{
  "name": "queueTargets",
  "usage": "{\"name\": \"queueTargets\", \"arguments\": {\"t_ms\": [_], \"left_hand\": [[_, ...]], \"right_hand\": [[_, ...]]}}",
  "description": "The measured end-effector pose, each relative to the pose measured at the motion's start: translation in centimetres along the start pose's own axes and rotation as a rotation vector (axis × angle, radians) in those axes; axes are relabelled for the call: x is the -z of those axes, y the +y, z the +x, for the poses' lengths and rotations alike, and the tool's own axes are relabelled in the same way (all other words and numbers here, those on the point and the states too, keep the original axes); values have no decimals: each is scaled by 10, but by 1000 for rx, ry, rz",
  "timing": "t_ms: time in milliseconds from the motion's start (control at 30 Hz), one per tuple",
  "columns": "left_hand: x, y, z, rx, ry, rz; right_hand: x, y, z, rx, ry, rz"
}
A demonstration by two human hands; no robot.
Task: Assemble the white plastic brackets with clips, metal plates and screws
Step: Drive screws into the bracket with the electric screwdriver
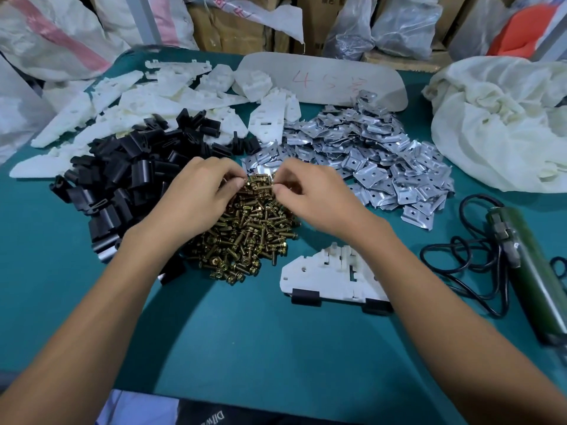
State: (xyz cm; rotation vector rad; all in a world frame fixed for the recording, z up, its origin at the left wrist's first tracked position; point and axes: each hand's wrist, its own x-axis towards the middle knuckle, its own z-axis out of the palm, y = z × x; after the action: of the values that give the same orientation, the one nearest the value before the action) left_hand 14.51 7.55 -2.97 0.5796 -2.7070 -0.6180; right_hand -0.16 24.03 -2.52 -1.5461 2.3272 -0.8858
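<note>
2 hands, left (196,194) and right (310,194), pinch screws (245,234) at pile's far edge.

One head-worn view looks forward and down from the near side of the screw pile (245,234), close enough that the pile sits mid-frame. Its wide angle reaches the cardboard boxes (233,29) far behind the pile.

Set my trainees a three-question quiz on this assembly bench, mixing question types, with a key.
1. True or false: the left hand and right hand both pinch at the screws.
2. Which pile lies left of the screws? A metal plates, B black clips, C cloth bags.
3. Fill in: the white bracket lying apart from the piles already carries two black ____.
Key: 1 true; 2 B; 3 clips.
</note>
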Motion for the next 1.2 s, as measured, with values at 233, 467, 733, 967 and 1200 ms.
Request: {"name": "queueTargets", "arguments": {"t_ms": [233, 467, 733, 967, 1200], "left_hand": [[-8, 50, -47, -65, -65, -500], [-45, 69, -79, -12, -211, -464], [-40, 73, -81, -95, -184, -205], [-43, 79, -81, -162, -195, -182], [-48, 73, -82, -154, -214, -174]], "right_hand": [[39, 24, -91, -259, 213, 582], [35, 42, -169, -422, 405, 691], [24, 44, -189, -434, 404, 654], [27, 38, -183, -363, 349, 320], [28, 32, -179, -279, 245, 38]]}}
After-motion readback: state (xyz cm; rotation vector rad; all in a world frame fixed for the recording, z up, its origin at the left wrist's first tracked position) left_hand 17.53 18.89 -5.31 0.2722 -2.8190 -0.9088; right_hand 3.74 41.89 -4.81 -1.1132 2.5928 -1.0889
